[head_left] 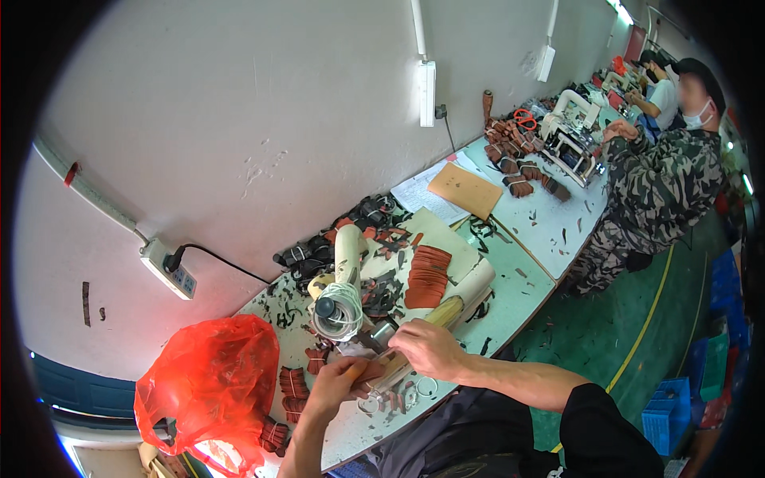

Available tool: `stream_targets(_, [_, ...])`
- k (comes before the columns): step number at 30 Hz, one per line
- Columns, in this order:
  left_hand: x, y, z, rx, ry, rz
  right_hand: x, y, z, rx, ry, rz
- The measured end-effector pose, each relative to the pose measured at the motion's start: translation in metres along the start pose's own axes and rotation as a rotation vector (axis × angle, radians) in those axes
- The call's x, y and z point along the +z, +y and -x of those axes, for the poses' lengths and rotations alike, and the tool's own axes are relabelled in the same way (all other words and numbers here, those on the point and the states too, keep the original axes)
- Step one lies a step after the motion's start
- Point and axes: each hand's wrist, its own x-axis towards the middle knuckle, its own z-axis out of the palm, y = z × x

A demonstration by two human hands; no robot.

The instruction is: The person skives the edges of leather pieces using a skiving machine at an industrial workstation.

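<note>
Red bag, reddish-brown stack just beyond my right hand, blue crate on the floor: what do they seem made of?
Red bag: thin, glossy plastic film, judging by its crinkles and translucency.
Reddish-brown stack: possibly leather or imitation leather; thin, fairly matte layers, but the grain is too small to tell.
Blue crate: probably moulded plastic, from its even colour and stiff boxy shape.

Wearer's two hands (pixel 429 348) working; three white socket strips (pixel 427 89) hanging; one large red bag (pixel 211 374), one tan envelope (pixel 464 191), one orange-handled scissors (pixel 527 125) lying.
</note>
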Motion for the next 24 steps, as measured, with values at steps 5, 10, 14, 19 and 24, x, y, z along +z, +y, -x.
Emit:
stream_targets(5, [-0.007, -0.012, 0.005, 0.062, -0.07, 0.126, -0.01, -0.004, 0.0, -0.126, 0.102, 0.031])
stream_targets(10, [0.001, -0.022, -0.006, 0.075, 0.075, 0.033, -0.004, -0.004, 0.001, 0.095, -0.081, 0.007])
stream_targets(14, [0.007, -0.014, -0.005, 0.052, 0.181, -0.039, -0.007, -0.002, -0.003, 0.275, -0.237, -0.018])
stream_targets(19, [0.021, -0.002, -0.011, 0.038, 0.211, -0.137, 0.005, -0.005, -0.008, 0.196, -0.113, 0.018])
stream_targets(24, [0.011, -0.007, -0.002, -0.001, 0.035, 0.1, 0.006, -0.001, -0.007, 0.194, -0.081, 0.037])
